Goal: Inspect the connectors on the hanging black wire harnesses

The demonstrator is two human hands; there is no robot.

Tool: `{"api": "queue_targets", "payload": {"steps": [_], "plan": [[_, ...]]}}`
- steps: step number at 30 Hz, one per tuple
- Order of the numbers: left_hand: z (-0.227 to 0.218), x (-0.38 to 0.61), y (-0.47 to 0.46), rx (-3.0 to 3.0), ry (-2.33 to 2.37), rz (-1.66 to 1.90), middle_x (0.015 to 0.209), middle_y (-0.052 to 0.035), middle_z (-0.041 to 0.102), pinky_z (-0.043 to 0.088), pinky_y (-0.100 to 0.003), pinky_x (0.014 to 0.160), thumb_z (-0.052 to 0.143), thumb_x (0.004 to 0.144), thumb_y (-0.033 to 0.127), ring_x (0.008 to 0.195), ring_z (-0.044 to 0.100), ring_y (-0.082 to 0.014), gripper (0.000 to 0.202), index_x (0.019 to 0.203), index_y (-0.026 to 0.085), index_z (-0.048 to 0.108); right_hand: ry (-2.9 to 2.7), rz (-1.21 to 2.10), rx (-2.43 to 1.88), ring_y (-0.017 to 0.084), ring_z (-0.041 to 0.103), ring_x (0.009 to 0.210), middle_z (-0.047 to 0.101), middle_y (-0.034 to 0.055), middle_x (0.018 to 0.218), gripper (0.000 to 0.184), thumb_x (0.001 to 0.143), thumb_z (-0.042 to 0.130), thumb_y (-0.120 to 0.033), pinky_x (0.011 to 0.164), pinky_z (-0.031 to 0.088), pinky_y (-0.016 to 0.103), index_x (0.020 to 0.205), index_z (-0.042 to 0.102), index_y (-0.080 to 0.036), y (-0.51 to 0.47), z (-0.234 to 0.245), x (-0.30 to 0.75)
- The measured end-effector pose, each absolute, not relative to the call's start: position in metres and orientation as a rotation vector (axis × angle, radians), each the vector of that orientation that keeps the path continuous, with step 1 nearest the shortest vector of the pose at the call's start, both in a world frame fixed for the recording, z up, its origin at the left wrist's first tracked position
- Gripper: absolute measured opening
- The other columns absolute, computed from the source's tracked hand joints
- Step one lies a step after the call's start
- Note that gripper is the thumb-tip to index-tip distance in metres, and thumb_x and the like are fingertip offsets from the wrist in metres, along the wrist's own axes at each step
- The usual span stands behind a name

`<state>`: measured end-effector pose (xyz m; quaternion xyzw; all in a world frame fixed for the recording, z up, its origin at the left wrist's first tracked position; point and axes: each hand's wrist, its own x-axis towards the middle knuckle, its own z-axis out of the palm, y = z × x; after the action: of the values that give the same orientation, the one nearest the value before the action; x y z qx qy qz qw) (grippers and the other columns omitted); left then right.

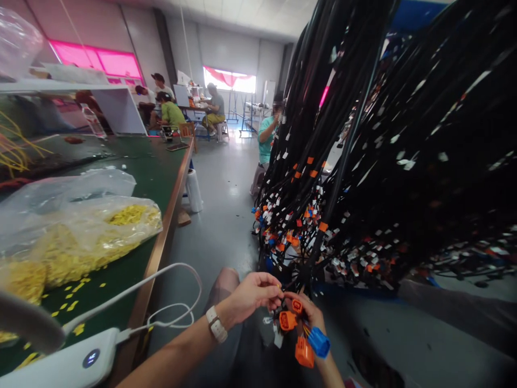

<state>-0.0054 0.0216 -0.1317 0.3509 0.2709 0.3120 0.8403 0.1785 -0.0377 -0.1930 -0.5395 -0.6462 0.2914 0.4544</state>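
My left hand (252,293) reaches in from the lower left with a watch on its wrist, its fingers pinched on something small I cannot make out at the end of a black cable. My right hand (311,312) is just right of it, closed round a bunch of connectors: orange connectors (287,320) and a blue connector (320,342) hang from its fingers. Both hands work at the lower end of a large hanging mass of black wire harnesses (363,161) with orange, white and blue plugs.
A green workbench (157,178) runs along the left, bearing clear bags of yellow parts (92,231), a white power bank (68,364) and its white cable (169,269). A white roll (194,189) stands on the grey floor. A person in teal sits by the harnesses; others sit far back.
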Motion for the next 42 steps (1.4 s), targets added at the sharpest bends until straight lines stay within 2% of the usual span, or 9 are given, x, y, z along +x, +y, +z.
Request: {"api": "queue_targets", "payload": {"steps": [5,11,16,23,28,32,35,39,42], "plan": [[-0.131,-0.003,0.016,0.731,0.582,0.622,0.068,-0.0059,0.061,0.043,-0.021,0.057,0.073,0.063,0.023,0.056,0.057,-0.0101,0.026,0.079,0.007,0.060,-1.580,0.737,-1.332,0.023,0.064,0.083,0.069,0.0063,0.089,0.038,0.062,0.052,-0.016,0.071,0.050,0.029,0.096,0.068,-0.020,-0.039,-0.187,0.176],[-0.132,0.002,0.012,0.481,0.541,0.511,0.061,0.0000,0.052,0.039,-0.019,0.050,0.062,0.067,0.017,0.048,0.046,-0.0060,0.009,0.072,0.010,0.059,-1.516,0.760,-1.338,0.023,0.065,0.080,0.070,0.0063,0.086,0.039,0.057,0.052,-0.016,0.069,0.051,0.029,0.092,0.069,-0.020,-0.039,-0.177,0.168],[-0.136,0.005,0.009,0.302,0.485,0.463,0.063,-0.0019,0.052,0.037,-0.017,0.046,0.055,0.069,0.016,0.048,0.047,-0.0056,0.009,0.069,0.008,0.059,-1.497,0.798,-1.359,0.023,0.065,0.081,0.070,0.0060,0.086,0.037,0.058,0.055,-0.015,0.070,0.051,0.028,0.091,0.070,-0.020,-0.038,-0.178,0.171],[-0.137,0.006,0.009,0.361,0.527,0.501,0.069,-0.0059,0.058,0.039,-0.016,0.051,0.057,0.070,0.014,0.051,0.050,-0.0056,0.009,0.069,0.006,0.062,-1.503,0.766,-1.379,0.023,0.065,0.080,0.070,0.0058,0.086,0.037,0.057,0.054,-0.017,0.069,0.051,0.028,0.090,0.070,-0.020,-0.038,-0.177,0.170],[-0.140,0.005,0.008,0.531,0.570,0.566,0.068,-0.0057,0.059,0.038,-0.017,0.051,0.066,0.070,0.022,0.055,0.052,-0.0070,0.019,0.080,0.005,0.067,-1.445,0.788,-1.342,0.024,0.065,0.079,0.070,0.0074,0.086,0.036,0.058,0.055,-0.016,0.069,0.051,0.030,0.091,0.071,-0.018,-0.039,-0.178,0.168],[-0.141,0.004,0.008,0.622,0.590,0.583,0.072,-0.0073,0.062,0.039,-0.019,0.054,0.074,0.064,0.025,0.055,0.051,-0.0067,0.031,0.088,0.006,0.068,-1.435,0.801,-1.318,0.024,0.064,0.076,0.069,0.0064,0.084,0.037,0.058,0.057,-0.015,0.068,0.051,0.031,0.092,0.071,-0.019,-0.038,-0.181,0.168],[-0.141,0.003,0.009,0.644,0.604,0.590,0.073,-0.0075,0.064,0.041,-0.019,0.057,0.075,0.063,0.023,0.055,0.052,-0.0066,0.031,0.088,0.007,0.069,-1.428,0.792,-1.334,0.024,0.064,0.076,0.069,0.0060,0.083,0.036,0.058,0.058,-0.016,0.067,0.051,0.031,0.091,0.071,-0.019,-0.039,-0.181,0.167],[-0.139,0.004,0.009,0.691,0.615,0.623,0.078,-0.0099,0.065,0.043,-0.021,0.066,0.075,0.062,0.025,0.065,0.057,-0.0107,0.031,0.087,0.007,0.069,-1.438,0.799,-1.324,0.024,0.064,0.080,0.069,0.0065,0.085,0.036,0.061,0.057,-0.017,0.069,0.051,0.031,0.094,0.070,-0.020,-0.039,-0.178,0.165],[-0.140,0.005,0.008,0.733,0.674,0.624,0.078,-0.0097,0.065,0.042,-0.022,0.063,0.076,0.060,0.029,0.065,0.057,-0.0120,0.034,0.085,0.007,0.069,-1.445,0.799,-1.324,0.024,0.063,0.078,0.069,0.0063,0.084,0.035,0.061,0.056,-0.018,0.068,0.050,0.031,0.092,0.071,-0.020,-0.039,-0.177,0.164]]}}
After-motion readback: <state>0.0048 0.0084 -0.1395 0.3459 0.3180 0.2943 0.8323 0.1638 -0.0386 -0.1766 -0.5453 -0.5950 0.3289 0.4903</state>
